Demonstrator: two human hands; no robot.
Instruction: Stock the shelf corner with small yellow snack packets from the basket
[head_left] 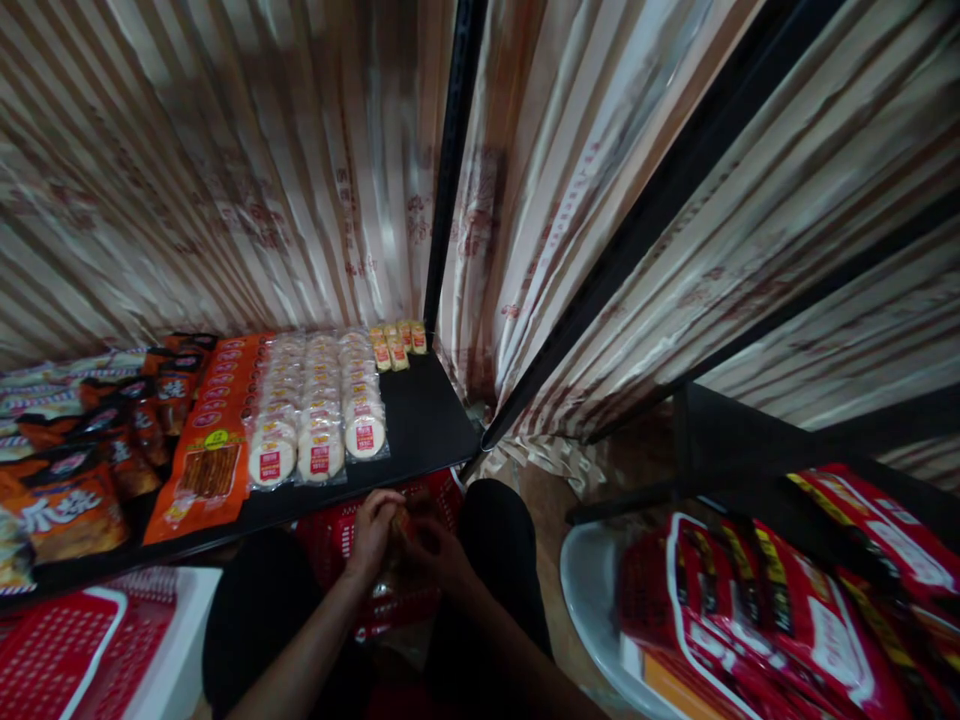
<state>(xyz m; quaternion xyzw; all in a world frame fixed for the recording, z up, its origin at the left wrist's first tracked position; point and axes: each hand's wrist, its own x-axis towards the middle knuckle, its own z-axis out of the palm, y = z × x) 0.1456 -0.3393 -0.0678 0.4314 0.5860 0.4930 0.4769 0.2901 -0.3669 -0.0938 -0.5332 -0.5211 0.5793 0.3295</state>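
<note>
Between my knees, my left hand (pixel 372 532) and my right hand (pixel 442 556) meet over a red basket (pixel 330 535). Their fingers close around a small yellow-orange packet (pixel 403 522), partly covered and dim. On the black shelf (pixel 431 415) ahead stand small yellow packets (pixel 397 345) at the right end. Left of these lie rows of clear-wrapped round white crackers (pixel 320 450), then long orange packs (pixel 202 470) and black-and-orange snack bags (pixel 75 505).
Striped curtains (pixel 300 180) hang behind the shelf, with a black post (pixel 452 150) at its corner. A white tub (pixel 592 590) and red snack packs (pixel 810 610) are at right. Another red basket (pixel 60 650) sits at lower left.
</note>
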